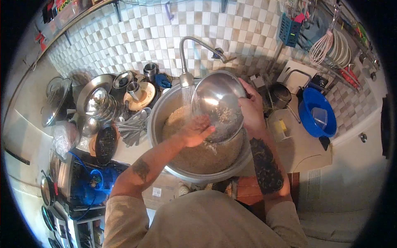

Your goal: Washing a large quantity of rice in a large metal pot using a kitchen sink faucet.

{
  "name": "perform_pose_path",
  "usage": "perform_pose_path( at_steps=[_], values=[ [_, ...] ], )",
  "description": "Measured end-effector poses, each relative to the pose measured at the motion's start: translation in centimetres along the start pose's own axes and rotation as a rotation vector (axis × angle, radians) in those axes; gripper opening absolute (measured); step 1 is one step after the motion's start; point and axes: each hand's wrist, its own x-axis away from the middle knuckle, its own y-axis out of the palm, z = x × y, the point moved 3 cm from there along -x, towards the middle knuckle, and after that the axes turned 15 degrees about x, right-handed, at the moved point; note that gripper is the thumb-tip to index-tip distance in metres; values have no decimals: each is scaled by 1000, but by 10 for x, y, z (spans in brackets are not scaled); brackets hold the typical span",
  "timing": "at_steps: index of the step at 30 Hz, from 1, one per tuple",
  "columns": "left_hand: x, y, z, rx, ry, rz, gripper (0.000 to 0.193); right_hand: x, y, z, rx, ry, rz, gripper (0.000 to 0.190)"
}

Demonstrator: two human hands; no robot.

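Note:
A large metal pot (155, 124) stands before me, holding pale grain (201, 159) that looks wet. Over it I tilt a stainless-steel bowl (214, 83), with some loose grains (225, 115) stuck in its lower part. My right hand (252, 108) grips the bowl's right rim. Held flat at the bowl's lower left, my left hand (195, 131) has its thumb apart and its blurred fingers in or close to the water; whether they touch the bowl is unclear. Water sprays from the faucet head (187, 80) between bowl and pot. Some liquid runs off the bowl's lower edge.
Left of the pot lie a pile of cutlery (133, 128), stacked metal bowls (102, 104) and a plate (148, 96) with a metal cup on it. At right are a blue basin (316, 124), a dark saucepan (279, 94) and a clear plastic container (277, 127). A whisk (322, 48) hangs above.

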Motion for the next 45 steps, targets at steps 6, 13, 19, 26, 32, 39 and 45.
perform_pose_path(
  at_steps=[6, 13, 19, 26, 32, 39, 45],
  values=[
    [-12, 23, 54, 1054, -30, -43, 70, -8, 2, 8, -5, -60, 79, 58],
    [-20, -13, -10, 422, -108, 80, 41, 0, -5, 3, -38, -11, 69, 63],
    [-72, -3, 8, 500, -189, 718, 35, 8, 16, 14, -207, 20, 95, 64],
    [-52, 18, -18, 146, 249, -12, 30, 14, 5, 19, -111, -23, 107, 62],
    [-66, 10, 18, 216, 385, 386, 22, 15, 8, 22, -163, -61, 108, 64],
    [-69, 2, 9, 259, 97, 371, 24, 21, 10, 17, -349, -11, 108, 63],
    [-83, -8, 22, -50, 19, -49, 28, 19, -4, 19, -122, -16, 44, 60]
  ],
)
